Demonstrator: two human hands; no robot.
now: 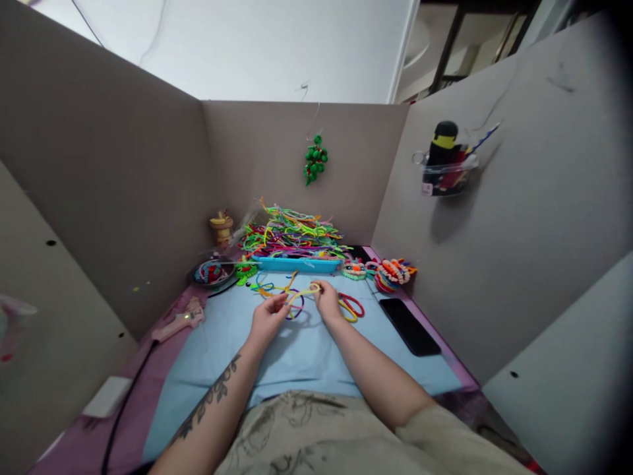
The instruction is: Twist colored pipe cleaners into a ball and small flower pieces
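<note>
My left hand (270,315) and my right hand (327,298) are both closed in a pinch on one yellow pipe cleaner (302,293) bent into a loop, held just above the light blue mat (297,349). Under it lie a purple loop (295,310) and other bent pipe cleaners (264,287). Red and yellow loops (352,307) rest just right of my right hand.
A blue tray (297,264) heaped with coloured pipe cleaners (291,234) stands behind. Finished figures (393,272) sit at the right, a black phone (409,326) nearer. A pink glue gun (179,320) and a bowl (212,272) lie left. Cardboard walls enclose everything.
</note>
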